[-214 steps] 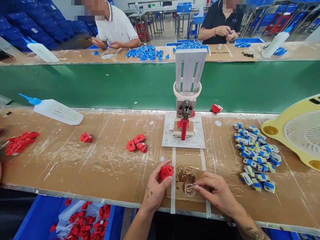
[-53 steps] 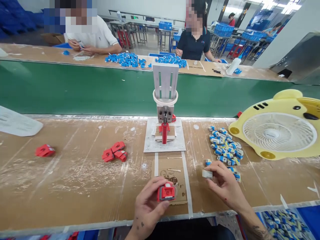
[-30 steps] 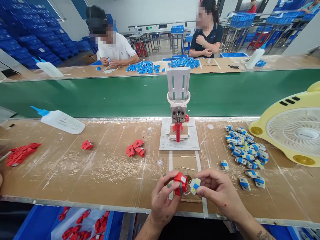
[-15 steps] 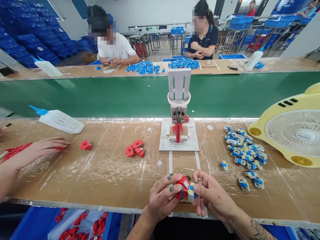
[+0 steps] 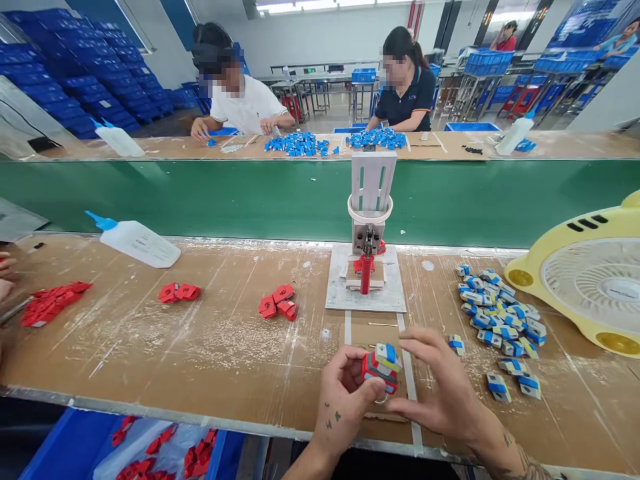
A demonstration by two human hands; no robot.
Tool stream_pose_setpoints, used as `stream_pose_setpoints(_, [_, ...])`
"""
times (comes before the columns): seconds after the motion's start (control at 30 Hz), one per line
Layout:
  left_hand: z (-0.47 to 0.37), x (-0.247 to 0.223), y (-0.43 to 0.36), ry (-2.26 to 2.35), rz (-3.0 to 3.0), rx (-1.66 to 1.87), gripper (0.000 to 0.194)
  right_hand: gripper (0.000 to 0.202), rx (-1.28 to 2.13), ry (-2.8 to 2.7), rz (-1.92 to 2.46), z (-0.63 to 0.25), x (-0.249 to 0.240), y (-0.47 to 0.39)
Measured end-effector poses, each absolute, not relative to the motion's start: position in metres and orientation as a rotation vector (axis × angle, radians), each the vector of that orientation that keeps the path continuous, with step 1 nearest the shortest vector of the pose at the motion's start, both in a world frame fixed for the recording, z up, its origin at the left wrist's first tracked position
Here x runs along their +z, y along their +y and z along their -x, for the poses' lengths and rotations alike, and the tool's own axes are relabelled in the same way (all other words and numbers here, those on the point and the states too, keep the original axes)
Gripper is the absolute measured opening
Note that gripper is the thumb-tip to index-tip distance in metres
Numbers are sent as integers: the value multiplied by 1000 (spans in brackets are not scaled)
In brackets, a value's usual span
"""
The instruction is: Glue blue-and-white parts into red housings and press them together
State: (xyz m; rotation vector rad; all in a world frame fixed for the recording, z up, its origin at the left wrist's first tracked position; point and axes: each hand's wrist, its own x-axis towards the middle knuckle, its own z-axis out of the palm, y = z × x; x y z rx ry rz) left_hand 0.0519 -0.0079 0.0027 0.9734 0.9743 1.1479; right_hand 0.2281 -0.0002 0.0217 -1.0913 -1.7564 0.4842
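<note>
1. Red-and-grey faceted plastic block (image 5: 369, 368) is gripped by left hand (image 5: 345, 400), lower centre of frame.
2. Blue-white-yellow block (image 5: 388, 358) is set on its upper side.
3. Right hand (image 5: 443, 387) is held wide, just beside.

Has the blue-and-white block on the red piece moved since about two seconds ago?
Yes. Judged against the clamp, the blue-and-white block has moved left, onto the red piece in the left hand.
</note>
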Motion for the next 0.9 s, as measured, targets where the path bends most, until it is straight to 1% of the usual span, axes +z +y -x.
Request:
stream_pose_setpoints(0.03, [-54, 1, -8, 974, -954, 1142, 41, 37, 421, -1843, 1056, -229, 20, 0])
stream_pose_setpoints(0.1, [-53, -3, -6, 935, -996, 1167, 41, 40, 490, -1944, 1057, -232, 16, 1])
stream_pose_setpoints(0.17, [-45, -7, -1, 870, -1166, 1241, 39, 43, 696, -1928, 1142, -234, 14, 3])
stream_pose_setpoints(0.27, [-27, -6, 12, 772, -1595, 1341, 37, 50, 1063, -1803, 1289, -234, 17, 10])
stream_pose_setpoints(0.37, [-16, 1, 22, 691, -1845, 1292, 29, 62, 1369, -1689, 1295, -227, 25, 18])
stream_pose_setpoints(0.43, [-13, 4, 27, 722, -1801, 1249, 24, 63, 1501, -1622, 1261, -221, 29, 26])
stream_pose_setpoints(0.5, [-10, 3, 34, 796, -1642, 1230, 23, 60, 1509, -1587, 1245, -217, 32, 38])
stream_pose_setpoints(0.63, [2, -7, 72, 988, -1291, 1175, 33, 45, 1151, -1436, 1339, -214, 35, 78])
stream_pose_setpoints(0.67, [6, -10, 86, 1036, -1241, 1175, 36, 42, 1138, -1388, 1356, -211, 35, 89])
stream_pose_setpoints(0.7, [10, -12, 100, 1059, -1224, 1183, 38, 40, 1185, -1367, 1359, -208, 36, 98])
stream_pose_setpoints(0.77, [15, -15, 127, 1077, -1223, 1199, 39, 41, 1401, -1392, 1316, -201, 41, 111])
stream_pose_setpoints(0.83, [17, -17, 147, 1080, -1246, 1196, 37, 47, 1604, -1443, 1234, -197, 52, 114])
stream_pose_setpoints(0.9, [16, -17, 160, 1080, -1281, 1170, 33, 57, 1712, -1453, 1154, -198, 70, 113])
